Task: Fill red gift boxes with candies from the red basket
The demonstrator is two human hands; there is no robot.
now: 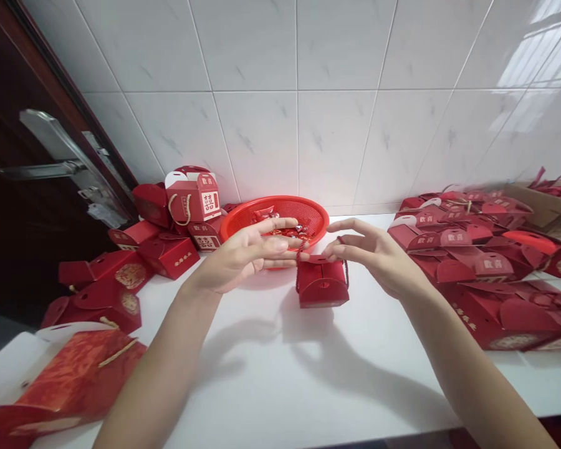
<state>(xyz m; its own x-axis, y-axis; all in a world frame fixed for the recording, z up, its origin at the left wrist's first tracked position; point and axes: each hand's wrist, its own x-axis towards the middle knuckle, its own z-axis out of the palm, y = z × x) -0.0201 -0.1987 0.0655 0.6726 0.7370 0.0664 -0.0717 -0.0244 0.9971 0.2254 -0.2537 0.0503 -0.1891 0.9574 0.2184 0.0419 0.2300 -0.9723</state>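
A small closed red box (323,288) is in the middle, in front of the strainer, with a dark red cord at each side of its top. My left hand (250,252) is left of the box, fingers stretched towards it, the cord hooked at its fingertips. From the right, my right hand (371,252) reaches over the box's top, with the cord looped on a bent finger. Between them the box seems to hang by its cord just above the white table (262,386). The fingertips partly overlap the cord.
An orange-red strainer (275,202) with wrapped sweets stands behind the hands. Red boxes (168,254) are stacked at the left, beside a large red box (77,374). More red boxes (495,312) cover the right side, near a cardboard box (540,209). A tiled wall rises behind.
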